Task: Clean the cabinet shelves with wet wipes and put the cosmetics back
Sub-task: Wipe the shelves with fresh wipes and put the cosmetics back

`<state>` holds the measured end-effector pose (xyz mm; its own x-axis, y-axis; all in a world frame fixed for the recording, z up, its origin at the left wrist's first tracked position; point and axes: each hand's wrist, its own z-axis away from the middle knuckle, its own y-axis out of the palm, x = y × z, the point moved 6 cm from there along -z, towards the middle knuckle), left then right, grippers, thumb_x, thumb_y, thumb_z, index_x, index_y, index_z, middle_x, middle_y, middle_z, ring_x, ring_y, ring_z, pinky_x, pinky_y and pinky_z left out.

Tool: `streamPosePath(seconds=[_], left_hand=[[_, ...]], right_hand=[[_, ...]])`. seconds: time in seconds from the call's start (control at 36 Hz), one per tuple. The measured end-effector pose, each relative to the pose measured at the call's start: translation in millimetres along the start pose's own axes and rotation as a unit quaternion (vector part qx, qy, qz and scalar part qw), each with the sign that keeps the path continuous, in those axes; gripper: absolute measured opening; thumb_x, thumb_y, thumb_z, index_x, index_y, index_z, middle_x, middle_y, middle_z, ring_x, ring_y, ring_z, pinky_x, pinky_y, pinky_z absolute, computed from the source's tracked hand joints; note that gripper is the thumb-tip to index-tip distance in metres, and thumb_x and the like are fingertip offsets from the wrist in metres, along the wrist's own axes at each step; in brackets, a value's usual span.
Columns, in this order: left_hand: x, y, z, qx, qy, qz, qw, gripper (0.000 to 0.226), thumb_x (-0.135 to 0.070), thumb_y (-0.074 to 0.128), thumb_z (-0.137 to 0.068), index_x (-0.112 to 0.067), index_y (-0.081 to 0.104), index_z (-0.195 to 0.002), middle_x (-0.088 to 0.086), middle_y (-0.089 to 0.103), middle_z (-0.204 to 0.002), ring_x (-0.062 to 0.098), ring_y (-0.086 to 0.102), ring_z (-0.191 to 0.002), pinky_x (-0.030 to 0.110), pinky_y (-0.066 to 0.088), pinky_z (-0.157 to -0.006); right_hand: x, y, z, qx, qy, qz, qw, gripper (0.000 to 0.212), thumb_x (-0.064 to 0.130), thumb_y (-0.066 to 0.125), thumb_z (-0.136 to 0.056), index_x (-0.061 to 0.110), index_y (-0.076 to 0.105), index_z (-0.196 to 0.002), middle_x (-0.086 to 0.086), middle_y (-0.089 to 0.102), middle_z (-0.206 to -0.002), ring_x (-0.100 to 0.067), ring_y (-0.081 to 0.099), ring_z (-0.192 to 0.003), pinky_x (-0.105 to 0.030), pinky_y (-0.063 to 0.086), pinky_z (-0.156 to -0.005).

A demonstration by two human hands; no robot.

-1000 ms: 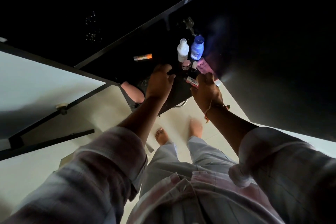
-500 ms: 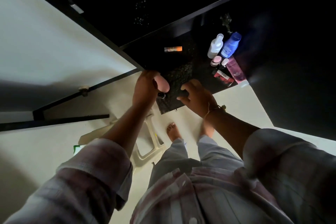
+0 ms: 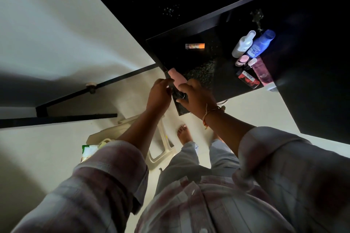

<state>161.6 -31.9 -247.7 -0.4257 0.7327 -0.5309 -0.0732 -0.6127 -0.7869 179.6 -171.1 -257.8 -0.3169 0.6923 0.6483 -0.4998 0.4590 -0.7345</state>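
Both hands meet at the shelf (image 3: 225, 81) corner, centre frame: left hand (image 3: 159, 94) curled around the pink tube (image 3: 177, 77), right hand (image 3: 197, 98) pinching its dark cap (image 3: 181, 96); held over the edge, either could slip and drop to the floor (image 3: 246, 115).

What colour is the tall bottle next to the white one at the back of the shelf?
Blue, with a blue cap; the blue bottle shows clearly in the head view.
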Motion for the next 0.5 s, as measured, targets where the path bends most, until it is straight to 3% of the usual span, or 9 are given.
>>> streamPosePath(seconds=[0.14,0.25,0.33,0.5], left_hand=[[5,7,-17,-0.006,-0.078,0.048,0.996,0.018,-0.017,0.056,-0.09,-0.013,0.066,-0.105,0.005,0.069,-0.102,0.023,0.065,-0.094,0.027,0.047,-0.078],[3,18,-29,0.014,-0.142,0.016,0.99,0.037,-0.034,0.06,-0.092,-0.006,0.058,-0.116,0.011,0.067,-0.113,0.029,0.062,-0.105,0.03,0.044,-0.081],[1,26,-34,0.011,-0.182,0.053,0.982,0.047,-0.032,0.065,-0.088,-0.004,0.052,-0.124,0.013,0.063,-0.122,0.031,0.06,-0.113,0.034,0.047,-0.09],[0,36,-38,-0.007,-0.227,0.084,0.97,0.057,-0.028,0.069,-0.082,-0.002,0.047,-0.127,0.017,0.059,-0.125,0.033,0.057,-0.117,0.035,0.046,-0.093]], right_hand=[[3,6,-8,0.013,0.003,0.007,1.0,0.028,0.027,0.069,-0.087,0.016,0.066,-0.113,-0.008,0.051,-0.128,-0.028,0.062,-0.101,-0.041,0.056,-0.086],[2,10,-10,0.023,0.004,0.016,1.0,0.026,0.024,0.063,-0.091,0.017,0.065,-0.116,-0.006,0.056,-0.125,-0.024,0.062,-0.099,-0.036,0.054,-0.085],[-1,8,-8,0.012,0.005,0.024,1.0,0.025,0.024,0.06,-0.092,0.017,0.066,-0.114,-0.005,0.06,-0.118,-0.023,0.064,-0.096,-0.034,0.055,-0.082],[-20,-6,9,-0.016,0.018,0.009,1.0,0.036,0.025,0.06,-0.092,0.017,0.06,-0.127,-0.006,0.059,-0.121,-0.024,0.065,-0.096,-0.034,0.054,-0.081]])
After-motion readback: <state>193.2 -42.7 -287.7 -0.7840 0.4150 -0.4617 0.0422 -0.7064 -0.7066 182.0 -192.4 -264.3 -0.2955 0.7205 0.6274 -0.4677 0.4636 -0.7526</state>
